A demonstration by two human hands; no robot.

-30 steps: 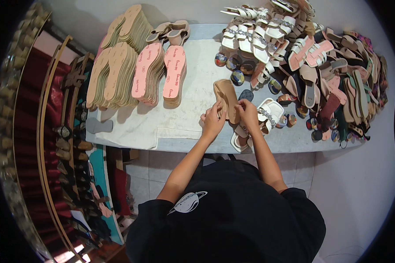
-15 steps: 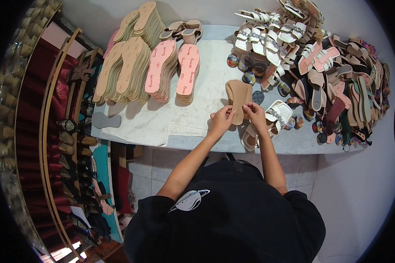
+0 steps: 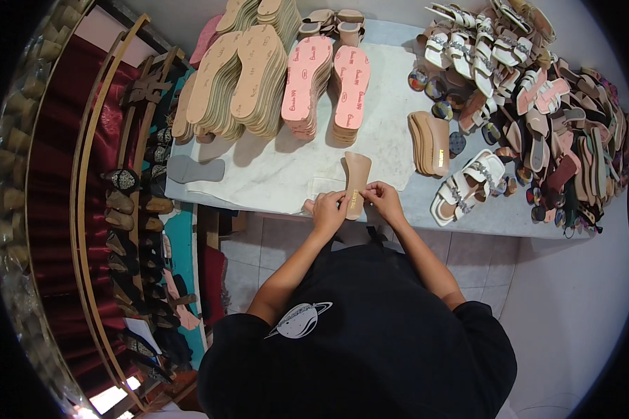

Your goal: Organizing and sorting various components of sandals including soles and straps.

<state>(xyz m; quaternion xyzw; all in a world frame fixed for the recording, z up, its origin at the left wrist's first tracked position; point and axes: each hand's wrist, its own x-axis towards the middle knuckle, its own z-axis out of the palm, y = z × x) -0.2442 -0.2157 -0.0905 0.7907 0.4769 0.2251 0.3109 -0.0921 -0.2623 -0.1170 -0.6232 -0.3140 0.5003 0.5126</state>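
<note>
Near the front edge of the table, a tan insole piece (image 3: 357, 173) with gold lettering at its lower end is gripped between my two hands. My left hand (image 3: 328, 211) has its fingers closed on the left side of it. On the opposite side, my right hand (image 3: 386, 202) pinches the edge near the lettering. To the right lies a small stack of similar tan insole pieces (image 3: 422, 146), the top one also marked in gold. Beside that stack, a pair of white sandals (image 3: 468, 186) with braided straps sits close to the table edge.
Tall stacks of beige insoles (image 3: 258, 77) and pink insoles (image 3: 307, 84) stand at the back left. A grey sole (image 3: 197, 170) lies at the left edge. Sandals (image 3: 461, 49) heap up at right, with round colourful pieces (image 3: 442, 109). A shoe rack (image 3: 129, 202) stands left.
My hands have moved left from beside the insole stack, bringing one insole piece with them towards the front edge. The view has shifted, so the table's things appear farther right.
</note>
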